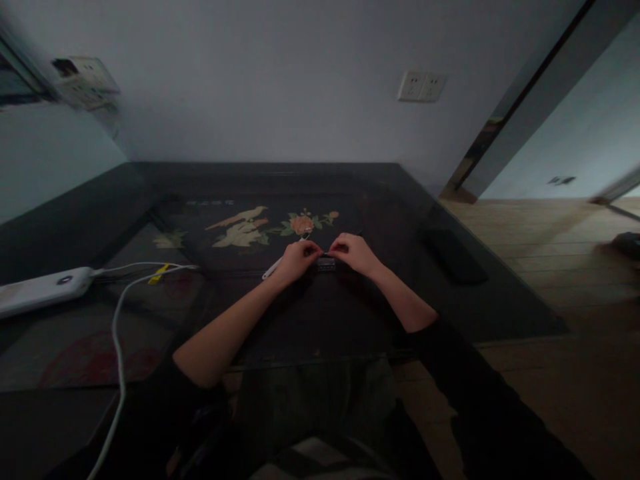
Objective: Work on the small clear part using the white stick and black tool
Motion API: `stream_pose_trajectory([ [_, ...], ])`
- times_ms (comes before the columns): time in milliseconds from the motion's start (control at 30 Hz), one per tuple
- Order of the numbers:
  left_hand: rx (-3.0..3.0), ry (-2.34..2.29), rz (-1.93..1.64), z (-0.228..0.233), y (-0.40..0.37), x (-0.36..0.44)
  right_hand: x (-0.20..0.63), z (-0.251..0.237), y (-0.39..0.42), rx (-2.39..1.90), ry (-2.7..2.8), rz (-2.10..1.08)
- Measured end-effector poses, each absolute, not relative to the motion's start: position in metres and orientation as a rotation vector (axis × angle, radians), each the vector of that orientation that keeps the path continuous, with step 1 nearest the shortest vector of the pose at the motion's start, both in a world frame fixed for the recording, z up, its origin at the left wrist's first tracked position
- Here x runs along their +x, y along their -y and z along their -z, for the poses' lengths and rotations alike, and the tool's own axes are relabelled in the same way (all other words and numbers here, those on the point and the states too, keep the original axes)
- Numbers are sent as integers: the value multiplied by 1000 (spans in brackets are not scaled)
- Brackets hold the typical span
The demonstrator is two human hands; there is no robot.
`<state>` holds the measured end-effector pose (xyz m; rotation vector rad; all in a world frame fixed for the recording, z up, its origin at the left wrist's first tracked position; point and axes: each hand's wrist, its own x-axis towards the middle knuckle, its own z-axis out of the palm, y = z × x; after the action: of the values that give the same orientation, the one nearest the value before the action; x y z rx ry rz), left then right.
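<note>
My left hand (299,259) and my right hand (351,252) meet over the middle of a dark, glossy table (320,320). The fingertips of both are pinched together around something small and dark that I cannot make out. Just below the fingertips lies a small clear case or piece (326,265), too dim to name. A thin white stick-like tool (271,269) rests slantwise on the table, partly hidden behind my left hand. A dark tip of something shows beyond my right hand.
On the left are a white power strip or power bank (47,291) and a white cable (120,333) with a yellow tag (159,274). A dark flat object (454,256) lies at the right. Behind the table, the wall carries a socket (423,87).
</note>
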<state>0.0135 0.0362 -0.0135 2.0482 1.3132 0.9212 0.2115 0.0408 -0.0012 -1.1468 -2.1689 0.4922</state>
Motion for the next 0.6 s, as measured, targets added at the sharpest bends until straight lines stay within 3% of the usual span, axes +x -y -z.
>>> stream_pose_trajectory([
  [600,2297,-1260,-887,22,-37,11,207,7,-41,-1209,2277,-400],
])
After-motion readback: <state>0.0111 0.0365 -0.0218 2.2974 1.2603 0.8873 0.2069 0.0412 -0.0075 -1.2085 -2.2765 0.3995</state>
